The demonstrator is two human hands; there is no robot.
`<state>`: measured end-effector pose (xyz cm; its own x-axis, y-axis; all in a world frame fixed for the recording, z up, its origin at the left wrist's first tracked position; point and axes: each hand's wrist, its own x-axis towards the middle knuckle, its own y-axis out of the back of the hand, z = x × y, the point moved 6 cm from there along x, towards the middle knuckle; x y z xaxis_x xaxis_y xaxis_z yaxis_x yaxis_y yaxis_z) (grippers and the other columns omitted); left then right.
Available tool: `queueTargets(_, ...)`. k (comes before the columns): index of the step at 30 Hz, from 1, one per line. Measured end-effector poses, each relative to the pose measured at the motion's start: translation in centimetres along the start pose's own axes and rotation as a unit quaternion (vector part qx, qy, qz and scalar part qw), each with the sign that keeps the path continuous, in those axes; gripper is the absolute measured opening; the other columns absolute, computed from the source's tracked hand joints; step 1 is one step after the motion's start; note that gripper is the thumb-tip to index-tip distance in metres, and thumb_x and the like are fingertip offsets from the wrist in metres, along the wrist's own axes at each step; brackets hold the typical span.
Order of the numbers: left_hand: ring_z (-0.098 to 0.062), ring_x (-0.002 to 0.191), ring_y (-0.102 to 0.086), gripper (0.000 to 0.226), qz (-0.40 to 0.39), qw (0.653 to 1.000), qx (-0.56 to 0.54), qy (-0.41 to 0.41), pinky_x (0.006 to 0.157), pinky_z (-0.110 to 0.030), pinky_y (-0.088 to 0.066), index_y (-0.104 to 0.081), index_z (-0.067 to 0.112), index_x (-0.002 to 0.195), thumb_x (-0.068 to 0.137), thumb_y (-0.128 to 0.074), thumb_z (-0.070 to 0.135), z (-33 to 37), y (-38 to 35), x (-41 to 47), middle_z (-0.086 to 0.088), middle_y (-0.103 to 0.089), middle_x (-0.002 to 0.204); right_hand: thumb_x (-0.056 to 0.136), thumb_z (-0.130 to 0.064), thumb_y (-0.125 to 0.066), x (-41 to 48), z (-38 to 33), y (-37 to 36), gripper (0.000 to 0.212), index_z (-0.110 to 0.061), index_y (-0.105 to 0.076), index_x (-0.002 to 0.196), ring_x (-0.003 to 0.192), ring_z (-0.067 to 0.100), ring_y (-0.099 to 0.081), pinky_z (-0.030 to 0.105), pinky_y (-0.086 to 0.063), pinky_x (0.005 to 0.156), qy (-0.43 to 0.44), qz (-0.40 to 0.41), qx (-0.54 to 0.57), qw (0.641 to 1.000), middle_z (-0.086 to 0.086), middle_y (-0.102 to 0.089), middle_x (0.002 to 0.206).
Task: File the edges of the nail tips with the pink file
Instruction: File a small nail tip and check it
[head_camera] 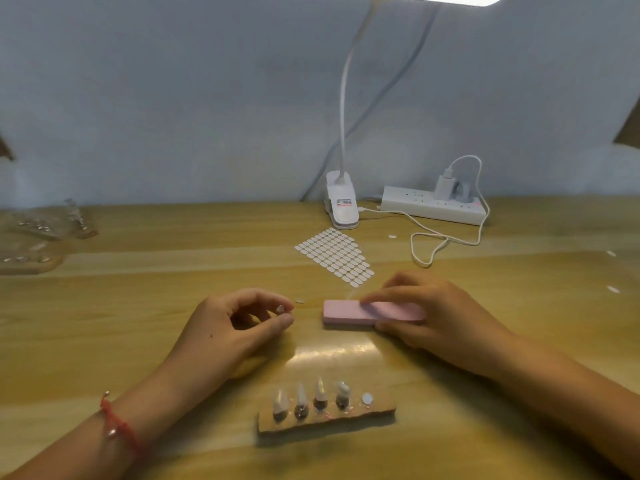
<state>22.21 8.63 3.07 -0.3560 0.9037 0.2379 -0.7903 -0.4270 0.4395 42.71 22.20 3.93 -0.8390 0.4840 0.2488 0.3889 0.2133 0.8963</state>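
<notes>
The pink file [346, 312], a flat pink block, lies on the wooden table at centre. My right hand [429, 317] grips its right half, fingers over the top and thumb under the near edge. To its left, my left hand [242, 327] pinches a small pale nail tip [280, 309] between thumb and forefinger, just above the table. Near the front edge a brown holder strip [377, 408] carries several nail tips [320, 393] standing upright and one white sticky dot.
A sheet of white oval adhesive tabs [336, 256] lies behind the file. Farther back stand a clip lamp base [341, 202] and a white power strip [433, 204] with a looping cable. Clear plastic trays [45, 233] sit at far left. A loose tab [300, 301] lies between my hands.
</notes>
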Motion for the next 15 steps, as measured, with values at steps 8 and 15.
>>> queueTargets(8, -0.003, 0.054, -0.055, 0.022, 0.001, 1.000, 0.012, 0.000, 0.051, -0.009, -0.040, -0.074, 0.036, 0.078, 0.062, -0.074, 0.050, -0.4, 0.2, 0.0, 0.006, -0.068, 0.074, 0.082, -0.048, -0.071, 5.6, -3.2, -1.9, 0.040, -0.043, -0.063, 0.121, 0.082, 0.002, -0.051, 0.023, -0.047, 0.069, 0.000, -0.073, -0.010, 0.997, -0.018, -0.057, 0.099)
queueTargets(15, 0.000, 0.063, -0.061, 0.018, 0.018, 0.999, 0.036, -0.005, 0.056, -0.007, -0.042, -0.073, 0.038, 0.078, 0.065, -0.072, 0.049, -0.9, 0.3, 0.1, 0.012, -0.069, 0.074, 0.081, -0.045, -0.074, 5.8, -4.6, -2.8, 0.038, -0.037, -0.068, 0.118, 0.080, 0.005, -0.052, 0.026, -0.045, 0.066, 0.025, -0.089, 0.030, 0.995, -0.015, -0.059, 0.094)
